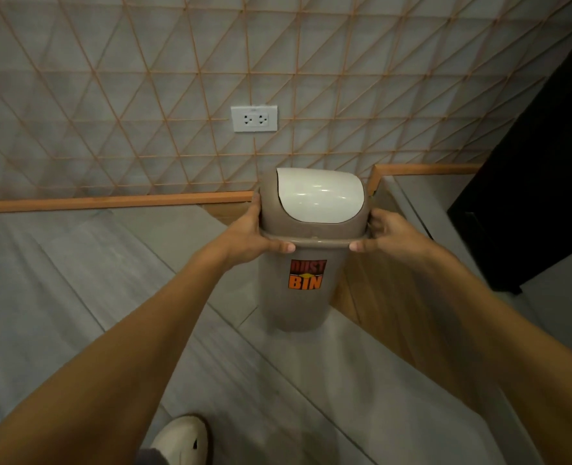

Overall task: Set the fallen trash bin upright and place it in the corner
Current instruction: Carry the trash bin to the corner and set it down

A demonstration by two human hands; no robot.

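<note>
The trash bin (299, 298) is a taupe plastic bin with a white swing lid (318, 196) and an orange "DUST BIN" sticker. It stands upright, held at the middle of the view, close to the wall and beside a wooden step edge. My left hand (252, 234) grips the rim on its left side, thumb along the front. My right hand (383, 234) grips the rim on its right side the same way. Whether the bin's base touches the floor I cannot tell.
A patterned wall with a white double socket (253, 119) rises behind the bin. A wooden skirting (116, 200) runs along its foot. A raised wooden-edged step (372, 290) lies to the right, with a black cabinet (533, 182) beyond. My white shoe (180, 439) is at the bottom.
</note>
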